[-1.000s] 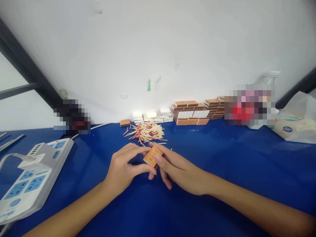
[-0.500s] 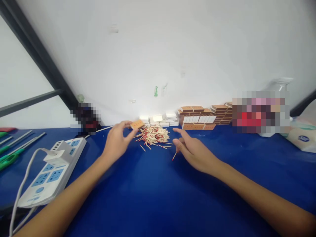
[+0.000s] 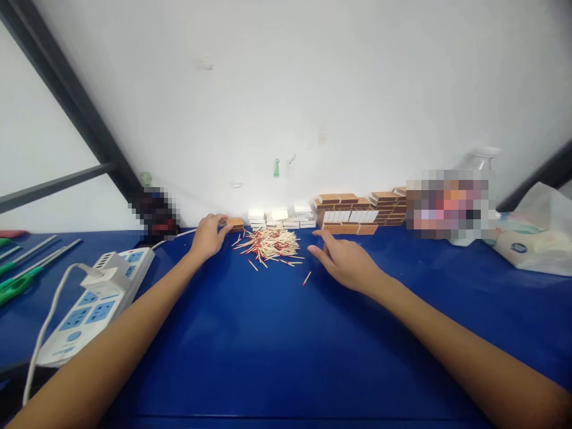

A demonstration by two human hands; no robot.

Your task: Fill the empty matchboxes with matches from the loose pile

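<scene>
My left hand (image 3: 210, 236) has its thumb and fingers closed around an orange-brown matchbox (image 3: 235, 224), which rests on the blue table at the left of the match pile. A heap of loose red-tipped matches (image 3: 273, 243) lies just right of that box. On the other side, my right hand (image 3: 343, 260) hovers low, thumb and forefinger apart and nothing between them. One single match (image 3: 306, 278) lies on the table just left of and below its fingers.
White matchbox trays (image 3: 280, 214) are stacked by the wall behind the pile. Stacked matchboxes (image 3: 346, 213) stand to their right. A power strip (image 3: 96, 310) and green-handled scissors (image 3: 20, 280) lie at the left. A tissue pack (image 3: 531, 247) sits at the right beside blurred items.
My left hand has moved slightly left and lowered the matchbox from the air onto the table. A match formerly by my right fingers now lies free; those fingers have opened.
</scene>
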